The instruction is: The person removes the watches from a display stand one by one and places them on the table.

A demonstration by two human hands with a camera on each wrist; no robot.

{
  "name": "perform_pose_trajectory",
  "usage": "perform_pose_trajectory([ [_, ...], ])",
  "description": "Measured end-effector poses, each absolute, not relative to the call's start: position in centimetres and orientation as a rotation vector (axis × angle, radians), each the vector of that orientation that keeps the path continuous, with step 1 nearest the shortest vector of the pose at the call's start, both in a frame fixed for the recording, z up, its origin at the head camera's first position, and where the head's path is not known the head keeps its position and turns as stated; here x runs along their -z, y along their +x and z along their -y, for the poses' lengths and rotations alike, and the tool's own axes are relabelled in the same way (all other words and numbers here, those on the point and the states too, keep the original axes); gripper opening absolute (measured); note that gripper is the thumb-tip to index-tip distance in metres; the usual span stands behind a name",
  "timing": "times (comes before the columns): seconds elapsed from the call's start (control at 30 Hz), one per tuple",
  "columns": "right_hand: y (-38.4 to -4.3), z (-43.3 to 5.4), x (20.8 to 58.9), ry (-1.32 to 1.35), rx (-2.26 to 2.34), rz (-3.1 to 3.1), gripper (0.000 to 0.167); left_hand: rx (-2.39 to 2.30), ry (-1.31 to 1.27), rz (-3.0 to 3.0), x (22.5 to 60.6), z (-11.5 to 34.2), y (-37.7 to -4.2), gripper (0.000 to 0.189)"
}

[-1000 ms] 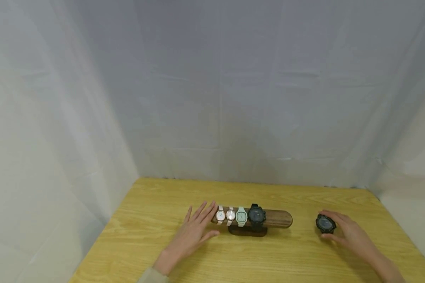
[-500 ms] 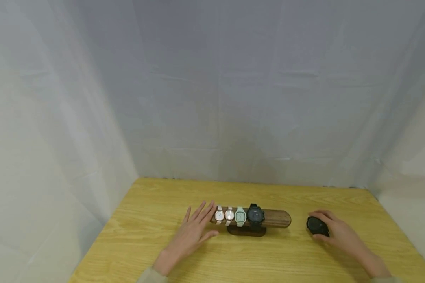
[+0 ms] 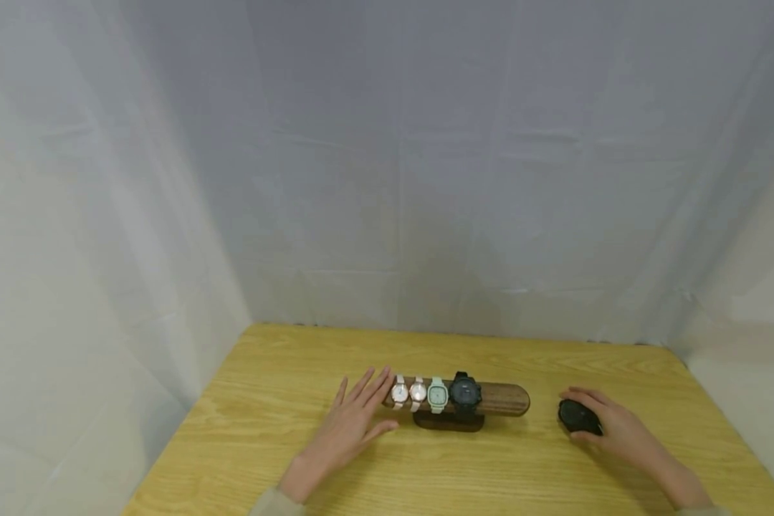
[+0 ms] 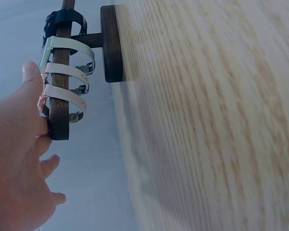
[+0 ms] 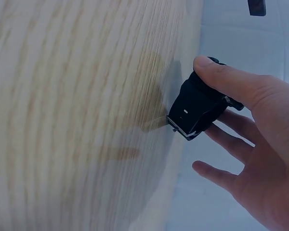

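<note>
A dark wooden watch stand (image 3: 506, 399) carries a row of watches on its bar. From the left come two pale-strapped watches, the first (image 3: 399, 393) and the second (image 3: 418, 391), then a mint square watch (image 3: 438, 395) and a black watch (image 3: 466, 393). My left hand (image 3: 343, 431) touches the bar's left end, fingers extended. To the right of the stand, my right hand (image 3: 626, 430) pinches another black watch (image 5: 197, 103) between thumb and fingers. Its buckle end hangs low near the tabletop in the right wrist view; I cannot tell whether it touches.
The stand's base (image 4: 111, 45) rests on a light wood-grain table (image 3: 284, 365). The bar's right part bears no watch. White cloth (image 3: 387, 179) hangs behind the table and at both sides.
My right hand has moved a little left with the black watch, which has turned so its face no longer shows clearly. My left hand has stayed at the stand's left end.
</note>
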State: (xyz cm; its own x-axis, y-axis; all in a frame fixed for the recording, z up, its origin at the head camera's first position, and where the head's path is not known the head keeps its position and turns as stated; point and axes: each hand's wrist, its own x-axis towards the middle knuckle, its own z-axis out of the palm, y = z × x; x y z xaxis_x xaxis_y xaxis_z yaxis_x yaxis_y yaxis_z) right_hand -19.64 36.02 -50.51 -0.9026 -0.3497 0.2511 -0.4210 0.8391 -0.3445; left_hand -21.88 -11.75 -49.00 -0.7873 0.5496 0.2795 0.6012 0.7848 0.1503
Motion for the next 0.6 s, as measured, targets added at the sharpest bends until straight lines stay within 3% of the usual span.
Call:
perform_pose_trajectory([
  [0.6, -19.88, -35.64, 50.18, 0.622, -0.514, 2.907, 0.068, 0.415, -0.894, 2.783, 48.80, 11.65, -21.75, 0.077],
])
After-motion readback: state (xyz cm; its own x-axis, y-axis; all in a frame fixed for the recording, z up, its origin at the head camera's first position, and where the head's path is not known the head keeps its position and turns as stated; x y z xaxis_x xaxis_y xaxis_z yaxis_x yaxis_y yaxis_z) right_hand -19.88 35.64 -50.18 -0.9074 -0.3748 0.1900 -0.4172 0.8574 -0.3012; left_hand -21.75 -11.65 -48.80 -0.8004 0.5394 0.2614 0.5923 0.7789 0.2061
